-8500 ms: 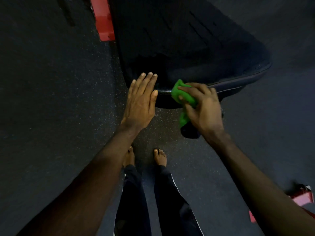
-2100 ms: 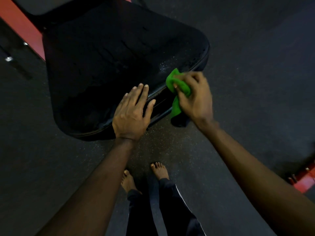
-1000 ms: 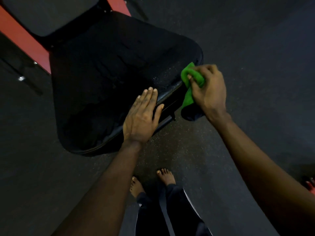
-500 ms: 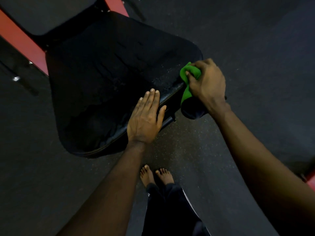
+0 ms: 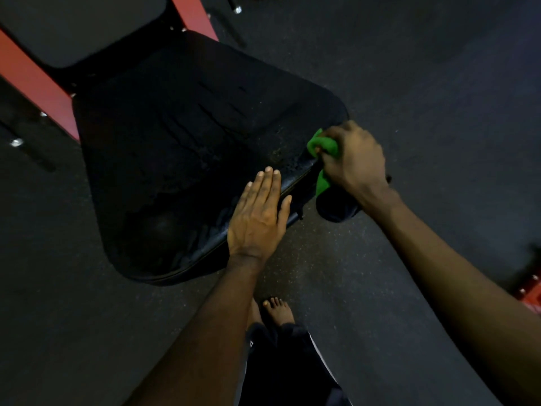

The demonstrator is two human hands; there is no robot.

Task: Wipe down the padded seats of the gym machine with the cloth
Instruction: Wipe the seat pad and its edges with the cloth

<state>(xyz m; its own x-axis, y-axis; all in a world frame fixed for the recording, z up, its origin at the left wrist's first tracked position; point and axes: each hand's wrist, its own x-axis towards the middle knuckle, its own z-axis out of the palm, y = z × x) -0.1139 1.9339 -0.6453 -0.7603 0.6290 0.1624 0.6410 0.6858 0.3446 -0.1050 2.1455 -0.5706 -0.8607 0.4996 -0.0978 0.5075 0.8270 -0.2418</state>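
A black padded seat (image 5: 181,148) of the gym machine fills the upper left, with creases and light specks on its surface. My left hand (image 5: 259,216) lies flat with straight fingers on the seat's near right edge. My right hand (image 5: 352,159) grips a bunched green cloth (image 5: 323,146) against the seat's right corner; part of the cloth hangs down below the rim. A second dark pad (image 5: 79,27) sits behind the seat at the top left.
Red frame bars (image 5: 32,86) of the machine run behind the seat. Another red part (image 5: 530,288) sits at the right edge. My bare feet (image 5: 276,310) stand on the dark speckled rubber floor (image 5: 439,83) just below the seat.
My right hand has slid the cloth along the seat's right edge toward its far corner over the last seconds. My left hand stayed flat on the near edge. My feet shifted slightly.
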